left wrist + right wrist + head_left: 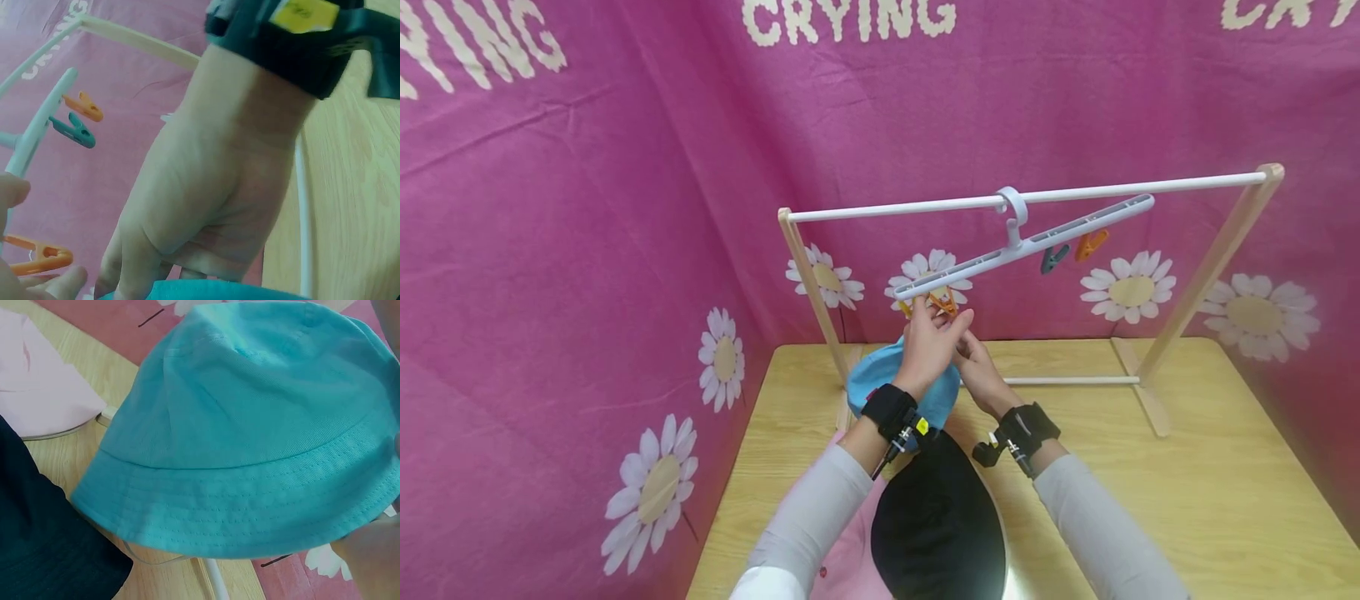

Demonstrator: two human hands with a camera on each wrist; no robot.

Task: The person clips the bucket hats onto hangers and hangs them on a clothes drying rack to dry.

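Note:
My left hand is raised under the lower end of a white hanger. Its thumb and fingers are around an orange clothes peg, with a yellow peg beside them. Close by, my right hand grips the brim of a blue bucket hat; its fingertips are partly hidden. The hat hangs below the hands, crown outward in the right wrist view. In the left wrist view, the orange peg lies between the left fingers, and the right hand reaches down to the blue brim.
The hanger hooks over a white rail on a wooden stand, tilted up to the right. A grey-green peg and another orange peg hang from its higher side. A black hat and a pink hat lie on the table.

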